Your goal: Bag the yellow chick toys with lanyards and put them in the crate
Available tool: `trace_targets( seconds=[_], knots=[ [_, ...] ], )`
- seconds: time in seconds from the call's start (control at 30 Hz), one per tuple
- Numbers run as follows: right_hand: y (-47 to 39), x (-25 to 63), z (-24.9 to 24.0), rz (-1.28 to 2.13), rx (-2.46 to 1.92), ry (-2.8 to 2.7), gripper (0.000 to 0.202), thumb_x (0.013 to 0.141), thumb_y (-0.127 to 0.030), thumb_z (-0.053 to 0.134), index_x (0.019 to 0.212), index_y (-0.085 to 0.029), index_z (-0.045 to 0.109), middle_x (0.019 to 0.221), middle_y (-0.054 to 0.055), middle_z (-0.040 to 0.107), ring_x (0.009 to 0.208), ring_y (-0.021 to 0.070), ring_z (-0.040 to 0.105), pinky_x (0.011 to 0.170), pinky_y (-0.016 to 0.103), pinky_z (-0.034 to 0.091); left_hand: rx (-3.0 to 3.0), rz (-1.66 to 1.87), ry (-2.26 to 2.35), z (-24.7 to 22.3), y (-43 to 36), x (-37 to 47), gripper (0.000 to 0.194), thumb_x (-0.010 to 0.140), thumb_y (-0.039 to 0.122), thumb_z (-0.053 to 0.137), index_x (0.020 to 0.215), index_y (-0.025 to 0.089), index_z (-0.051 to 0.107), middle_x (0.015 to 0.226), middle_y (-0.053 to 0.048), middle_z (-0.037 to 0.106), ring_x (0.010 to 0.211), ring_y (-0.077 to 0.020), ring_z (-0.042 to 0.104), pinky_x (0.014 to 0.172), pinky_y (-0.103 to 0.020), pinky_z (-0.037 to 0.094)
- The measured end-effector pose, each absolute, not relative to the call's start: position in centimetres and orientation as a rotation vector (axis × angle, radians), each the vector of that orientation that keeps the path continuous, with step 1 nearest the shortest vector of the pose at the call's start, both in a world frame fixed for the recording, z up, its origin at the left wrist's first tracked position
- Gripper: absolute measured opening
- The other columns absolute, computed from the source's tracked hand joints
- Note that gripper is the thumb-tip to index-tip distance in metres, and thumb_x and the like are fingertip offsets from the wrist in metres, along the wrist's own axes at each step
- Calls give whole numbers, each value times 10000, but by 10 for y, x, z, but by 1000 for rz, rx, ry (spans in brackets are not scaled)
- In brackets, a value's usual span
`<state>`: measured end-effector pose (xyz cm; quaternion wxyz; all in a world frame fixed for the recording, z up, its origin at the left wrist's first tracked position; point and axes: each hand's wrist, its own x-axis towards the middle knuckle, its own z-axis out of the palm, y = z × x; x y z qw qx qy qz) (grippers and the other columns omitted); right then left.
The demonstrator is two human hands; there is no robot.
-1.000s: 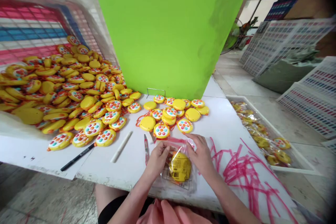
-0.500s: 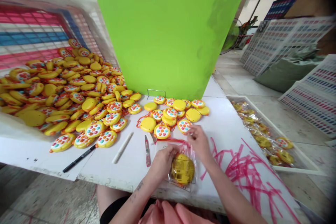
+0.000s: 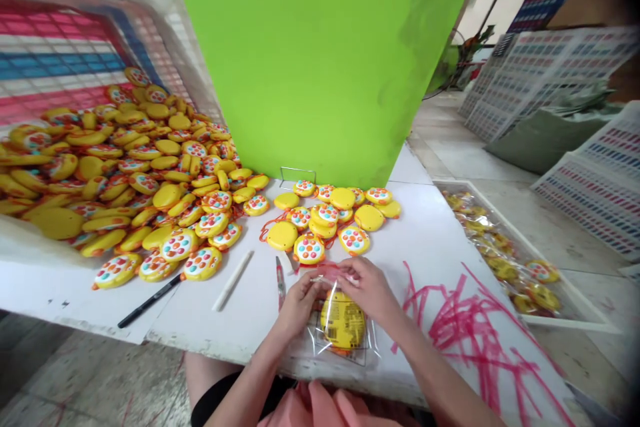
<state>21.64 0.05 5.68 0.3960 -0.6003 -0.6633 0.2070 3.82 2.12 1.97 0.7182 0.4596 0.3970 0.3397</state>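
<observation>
The left hand (image 3: 300,299) and right hand (image 3: 369,288) both pinch the top of a clear flat plastic bag (image 3: 371,345) around a rounded yellow toy (image 3: 343,320).

Bright, glare on plastic bag (image 3: 369,340), stretched edges

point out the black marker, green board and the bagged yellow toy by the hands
Black marker (image 3: 149,301), head view: middle of its barrel.
Green board (image 3: 323,63), head view: centre of its face.
Bagged yellow toy (image 3: 343,321), head view: its yellow body, through plastic.

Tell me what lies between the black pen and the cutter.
In the head view, a white stick lies between the pen and the cutter.
</observation>
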Motion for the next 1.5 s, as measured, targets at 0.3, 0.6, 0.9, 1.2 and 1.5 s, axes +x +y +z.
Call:
trace_targets(
  seconds=[0.3,0.6,0.9,1.2,1.5],
  knots=[
    [21,170,52,124,-1541,-2055,366,791,-47,482,1113,-182,593,900,87,662,874,248,585,766,384,496,1231,775,924,16,19,37,377,862,444,558,1112,164,595,838,-25,653,722,-128,583,629,-227,464],
    [33,322,37,607,-1509,-575,345,590,-302,645,881,-214,481,657,-50,589,419,81,462,412,225,385,1000,777,924,17,18,38,450,792,527,599,1081,186,542,945,-63,692,864,-189,655,715,-299,513],
    [-11,353,19,890,-1765,-754,176,552,-273,640,706,-189,628,519,-33,591,498,162,590,534,325,507,962,787,906,28,18,37,399,811,476,597,1049,160,546,881,-67,702,808,-184,662,699,-302,523],
    [-6,354,53,181,-1968,-1301,321,717,-270,482,953,-197,688,977,80,648,730,192,613,710,347,474,1018,764,987,29,18,40,335,767,439,655,919,146,598,806,-31,675,735,-144,625,638,-239,479],
    [2,250,29,1175,-1543,-1338,169,738,-308,570,802,-181,661,699,-1,682,612,157,586,585,268,444,1039,781,949,27,18,37,355,755,467,674,910,154,611,783,-17,665,730,-146,620,665,-252,482]
  ],
)
